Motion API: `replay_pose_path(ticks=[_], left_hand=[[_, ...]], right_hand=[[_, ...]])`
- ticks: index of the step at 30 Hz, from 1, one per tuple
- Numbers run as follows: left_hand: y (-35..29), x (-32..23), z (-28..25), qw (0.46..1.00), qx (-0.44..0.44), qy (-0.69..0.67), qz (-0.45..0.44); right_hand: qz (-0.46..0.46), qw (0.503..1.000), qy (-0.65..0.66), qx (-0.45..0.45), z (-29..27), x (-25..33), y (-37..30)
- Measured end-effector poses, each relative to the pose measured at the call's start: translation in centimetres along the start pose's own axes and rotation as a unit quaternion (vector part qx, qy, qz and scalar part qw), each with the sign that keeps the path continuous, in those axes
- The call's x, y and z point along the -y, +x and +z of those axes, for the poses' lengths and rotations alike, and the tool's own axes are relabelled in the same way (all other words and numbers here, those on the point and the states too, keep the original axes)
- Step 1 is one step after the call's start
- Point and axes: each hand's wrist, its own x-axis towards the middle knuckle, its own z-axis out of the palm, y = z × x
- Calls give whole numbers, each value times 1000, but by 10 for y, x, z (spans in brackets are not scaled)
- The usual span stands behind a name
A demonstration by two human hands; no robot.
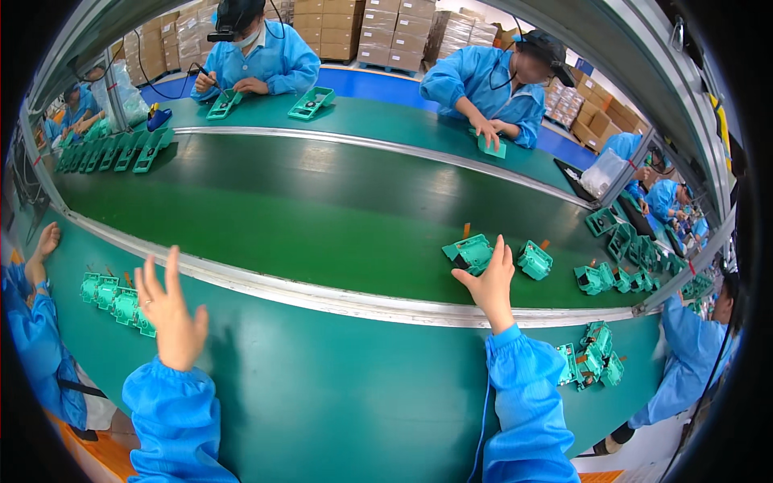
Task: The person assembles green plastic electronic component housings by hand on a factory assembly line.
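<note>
Above the near green worktop, my left hand [171,314] is raised with its fingers spread and nothing in it. Beside it on the left, a row of green plastic housings [121,303] with small orange tabs lies on the worktop. My right hand [493,283] reaches over the conveyor's near rail, thumb and fingers apart. Right at its fingertips is a green plastic housing [470,253] with a dark part and an orange tab; whether the fingers touch it, I cannot tell. Another green housing [535,261] sits on the belt just to the right.
The green conveyor belt [322,209] runs across, edged by a pale metal rail [314,299]. More housings [593,278] sit on its right end. A pile of housings [596,354] lies right of my right forearm. Co-workers in blue sit opposite and at both sides.
</note>
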Motion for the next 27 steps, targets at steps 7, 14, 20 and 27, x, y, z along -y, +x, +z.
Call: replay_pose_path(ticks=[7,14,20,27], left_hand=[[-43,-88,23,739,317,-575,151],[-83,-140,10,396,418,-818,-19],[-66,-125,22,405,375,-834,-2],[-60,-119,17,316,435,-842,-31]], right_hand=[[-2,990,137,24,9,30,-16],[-145,970,185,65,-24,108,-102],[-55,811,557,167,-28,96,-129],[30,721,657,219,-22,83,-118]])
